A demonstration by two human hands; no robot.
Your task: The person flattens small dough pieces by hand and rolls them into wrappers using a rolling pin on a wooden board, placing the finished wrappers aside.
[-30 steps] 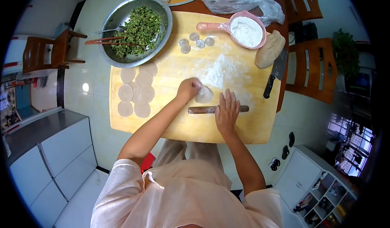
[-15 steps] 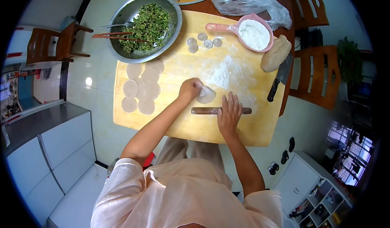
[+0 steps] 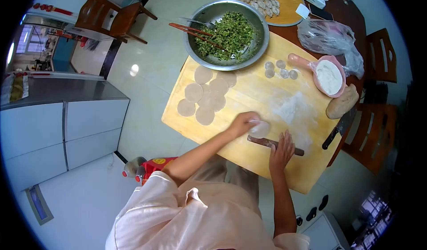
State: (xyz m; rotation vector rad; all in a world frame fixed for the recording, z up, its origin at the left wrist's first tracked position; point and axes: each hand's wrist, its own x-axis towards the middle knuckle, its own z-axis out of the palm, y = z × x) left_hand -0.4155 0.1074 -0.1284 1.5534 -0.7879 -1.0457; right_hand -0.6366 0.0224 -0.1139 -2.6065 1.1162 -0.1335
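My left hand [image 3: 243, 123] is closed, pinching the left edge of a thin round dough wrapper [image 3: 260, 130] between thumb and fingers. Just below the wrapper, a dark wooden rolling pin [image 3: 262, 142] lies at a slant on the floured wooden board [image 3: 242, 150]. Across the pin's right half rests my right hand [image 3: 281, 154], palm down, its fingers stretched out beyond the wood. Several rolled wrappers [image 3: 204, 116] overlap at the board's left. Small flattened dough pieces [image 3: 270, 73] sit farther back, near a patch of loose flour [image 3: 287, 109].
A steel bowl [image 3: 191, 56] of chopped green filling, with chopsticks [image 3: 189, 28] and a spoon, stands at the back left. Along the right are a pink scoop of flour [image 3: 330, 78], a dough lump [image 3: 342, 102] and a knife [image 3: 331, 138]. Behind are dumplings [image 3: 258, 0] and a plastic bag [image 3: 327, 37].
The view has turned, so the board and everything on it appear farther right and tilted. My left hand still pinches the wrapper, and my right hand still lies on the rolling pin.
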